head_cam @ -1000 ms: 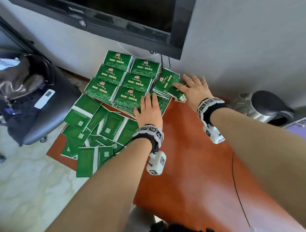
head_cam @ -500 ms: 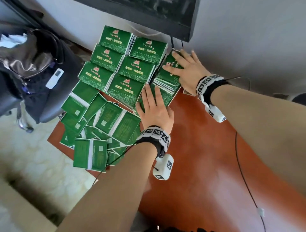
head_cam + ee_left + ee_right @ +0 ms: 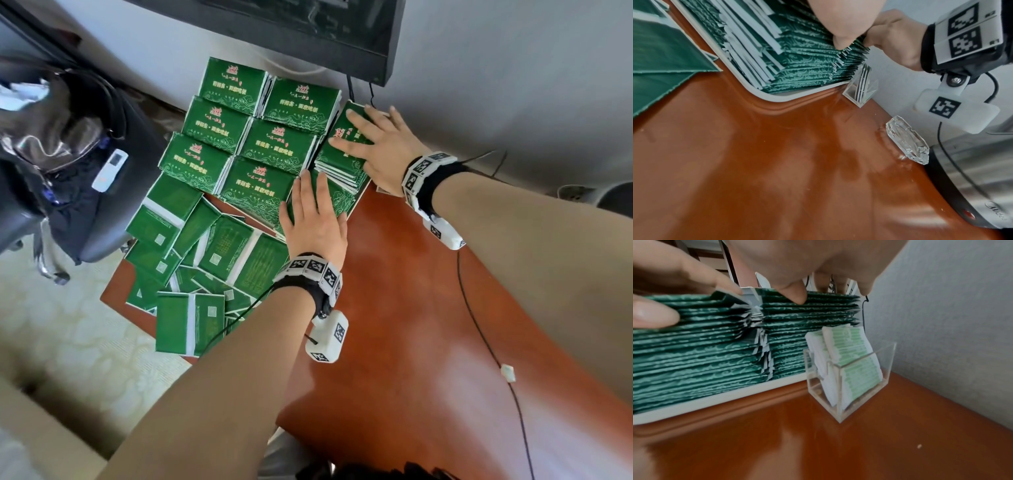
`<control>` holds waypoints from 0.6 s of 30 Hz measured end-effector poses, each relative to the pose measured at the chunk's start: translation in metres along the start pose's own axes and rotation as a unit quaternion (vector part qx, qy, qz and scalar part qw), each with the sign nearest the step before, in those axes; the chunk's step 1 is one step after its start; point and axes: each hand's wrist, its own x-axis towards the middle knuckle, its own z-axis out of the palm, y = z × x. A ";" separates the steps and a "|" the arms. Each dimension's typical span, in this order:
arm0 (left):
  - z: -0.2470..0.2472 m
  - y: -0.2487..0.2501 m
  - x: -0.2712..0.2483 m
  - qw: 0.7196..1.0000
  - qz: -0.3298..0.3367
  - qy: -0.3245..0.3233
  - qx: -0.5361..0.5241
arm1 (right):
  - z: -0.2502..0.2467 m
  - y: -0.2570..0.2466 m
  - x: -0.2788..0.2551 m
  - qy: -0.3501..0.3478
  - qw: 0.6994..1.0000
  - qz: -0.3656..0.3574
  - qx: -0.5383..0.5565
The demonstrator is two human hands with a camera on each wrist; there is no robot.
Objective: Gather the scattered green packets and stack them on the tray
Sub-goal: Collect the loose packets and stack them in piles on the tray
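Several neat stacks of green packets fill a white tray at the table's back. My left hand lies flat, fingers straight, on the near right stack. Its thumb touches that stack's corner. My right hand lies flat on the far right stack, and its fingertips rest on the top packet. A heap of loose green packets lies back-side up on the table left of my left arm. The tray rim shows below the stacks.
A clear acrylic box with white-green sachets stands by the tray's right corner at the wall. Further right are a glass ashtray and a steel kettle. A TV hangs above; a chair with a bag stands left. The red-brown table carries a thin cable.
My right hand has slid from the edge of the far right stack onto its top, and the stack now lies flat. My left hand moved slightly forward onto the near right stack.
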 end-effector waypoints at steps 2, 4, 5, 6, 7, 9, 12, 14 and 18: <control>0.001 0.000 0.000 1.000 -0.002 0.006 -0.003 | -0.001 0.000 -0.003 0.005 1.000 0.001 -0.010; 0.001 0.001 0.000 1.000 -0.002 0.014 -0.002 | -0.002 0.000 -0.006 0.010 1.000 0.003 -0.015; 0.001 0.001 0.000 1.000 -0.002 0.019 -0.002 | -0.002 0.000 -0.007 0.011 1.000 0.005 -0.015; 0.001 0.001 0.000 1.000 -0.001 0.023 -0.002 | -0.002 -0.001 -0.009 0.010 1.000 0.008 -0.016; 0.000 0.001 0.000 1.000 0.000 0.024 -0.003 | -0.003 -0.002 -0.011 0.008 1.000 0.011 -0.016; -0.002 0.001 0.000 1.000 -0.001 0.021 -0.002 | -0.006 -0.005 -0.015 0.005 1.000 0.016 -0.018; -0.012 -0.001 -0.005 1.000 -0.002 0.022 -0.011 | -0.015 -0.014 -0.024 0.005 0.999 0.029 -0.012; -0.022 -0.005 -0.012 0.999 -0.003 0.024 -0.027 | -0.024 -0.025 -0.033 0.009 0.999 0.043 -0.007; -0.041 -0.031 -0.038 0.999 0.015 0.020 -0.043 | -0.044 -0.058 -0.060 0.051 0.995 0.078 0.020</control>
